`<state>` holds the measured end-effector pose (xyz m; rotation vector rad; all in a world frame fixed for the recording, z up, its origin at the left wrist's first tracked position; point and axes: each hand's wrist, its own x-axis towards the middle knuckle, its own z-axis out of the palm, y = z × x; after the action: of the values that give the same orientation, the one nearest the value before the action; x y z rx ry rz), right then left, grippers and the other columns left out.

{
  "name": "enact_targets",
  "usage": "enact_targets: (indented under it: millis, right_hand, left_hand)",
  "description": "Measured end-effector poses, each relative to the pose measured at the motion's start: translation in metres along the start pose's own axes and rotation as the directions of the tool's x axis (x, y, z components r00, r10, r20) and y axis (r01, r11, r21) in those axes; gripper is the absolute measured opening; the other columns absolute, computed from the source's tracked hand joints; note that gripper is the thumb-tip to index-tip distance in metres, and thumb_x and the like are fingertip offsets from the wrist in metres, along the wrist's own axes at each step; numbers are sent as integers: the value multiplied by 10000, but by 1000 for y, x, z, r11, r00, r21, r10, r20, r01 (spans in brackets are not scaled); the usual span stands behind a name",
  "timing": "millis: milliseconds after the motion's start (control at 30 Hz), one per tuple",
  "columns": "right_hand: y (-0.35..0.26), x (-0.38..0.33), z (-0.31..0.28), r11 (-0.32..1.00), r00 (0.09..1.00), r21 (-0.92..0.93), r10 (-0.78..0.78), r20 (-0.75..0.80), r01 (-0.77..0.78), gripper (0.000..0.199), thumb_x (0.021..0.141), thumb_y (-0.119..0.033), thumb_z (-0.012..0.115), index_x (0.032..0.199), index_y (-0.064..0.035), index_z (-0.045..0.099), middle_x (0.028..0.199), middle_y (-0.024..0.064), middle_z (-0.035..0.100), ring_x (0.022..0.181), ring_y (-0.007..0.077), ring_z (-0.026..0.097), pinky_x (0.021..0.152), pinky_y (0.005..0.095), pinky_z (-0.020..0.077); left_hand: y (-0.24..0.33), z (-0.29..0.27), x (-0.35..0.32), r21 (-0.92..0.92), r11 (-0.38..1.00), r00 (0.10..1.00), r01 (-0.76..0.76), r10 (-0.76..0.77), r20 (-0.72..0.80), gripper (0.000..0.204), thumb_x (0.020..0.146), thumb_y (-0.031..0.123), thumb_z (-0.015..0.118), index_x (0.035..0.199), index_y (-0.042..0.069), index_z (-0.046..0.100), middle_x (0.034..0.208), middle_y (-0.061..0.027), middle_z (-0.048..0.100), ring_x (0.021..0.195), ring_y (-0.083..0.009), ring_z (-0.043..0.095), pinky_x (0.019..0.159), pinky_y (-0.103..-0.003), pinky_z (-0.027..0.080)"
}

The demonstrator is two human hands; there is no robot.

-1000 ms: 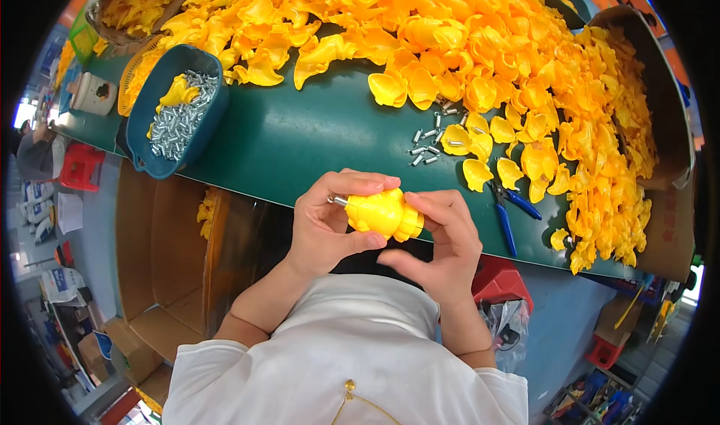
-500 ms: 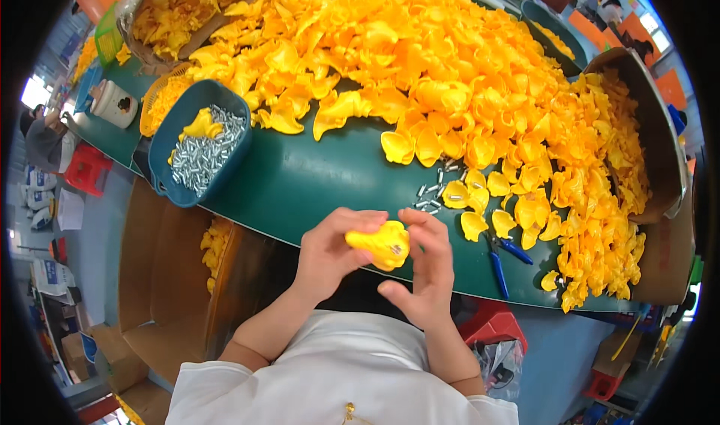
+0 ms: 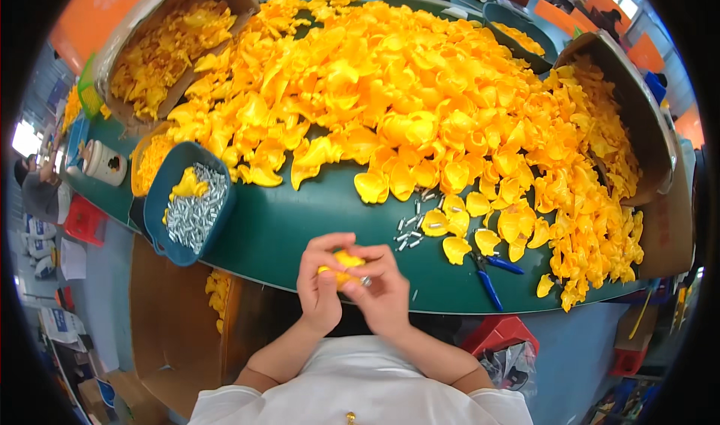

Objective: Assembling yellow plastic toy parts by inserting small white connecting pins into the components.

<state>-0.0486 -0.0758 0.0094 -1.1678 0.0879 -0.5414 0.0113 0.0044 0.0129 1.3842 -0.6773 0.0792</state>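
Both hands met over the desk's near edge: the left hand and right hand each kept a closed grip on one yellow petal piece, with a small metal pin showing between the fingers.

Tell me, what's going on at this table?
A person holds a small yellow plastic piece between both hands, the left hand and right hand closed around it above the near edge of the green table. A big heap of yellow pieces covers the table; a blue tray holds small metal parts.
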Motion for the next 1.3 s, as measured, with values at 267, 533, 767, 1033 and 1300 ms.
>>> enact_targets:
  millis: [267,533,767,1033,1300]
  right_hand:
    - [9,-14,-11,623,926,-686,-217,309,375,446,724,-135,725,1136,-143,555,1213,132,404,1196,391,362,970,471,345]
    - [6,6,-12,637,862,-676,36,506,371,323,764,-164,660,1078,-142,586,1204,97,454,1206,378,346,968,481,344]
    - [7,5,-15,648,799,-652,110,591,393,288,795,-218,631,1067,-142,579,1224,94,434,1260,369,295,981,559,266]
    - [0,1,-16,702,798,-609,96,595,370,224,804,-185,629,1020,-143,588,1204,65,460,1266,339,311,997,542,278]
    - [-56,14,-71,971,729,-117,236,643,-211,219,850,-89,603,1069,-80,600,1128,74,538,1122,233,495,938,337,405]
  left_hand:
    - [-19,-35,20,-452,872,924,191,-315,-218,590,964,513,174,619,78,374,564,-106,453,499,-268,533,501,-366,478]
    - [-5,-85,-5,129,964,904,232,-165,-393,553,977,470,221,654,58,400,643,-86,450,590,-215,536,591,-326,471]
    - [40,-162,-59,870,387,856,305,289,-429,397,959,289,316,675,23,393,678,-91,470,657,-192,508,616,-307,405]
    - [31,-234,-100,776,193,770,601,122,-626,421,988,306,305,694,34,435,625,-109,444,586,-214,484,569,-326,386]
    - [23,-211,-57,857,-451,490,249,-704,-513,336,893,322,509,920,4,612,923,-193,631,894,-301,614,787,-416,481]
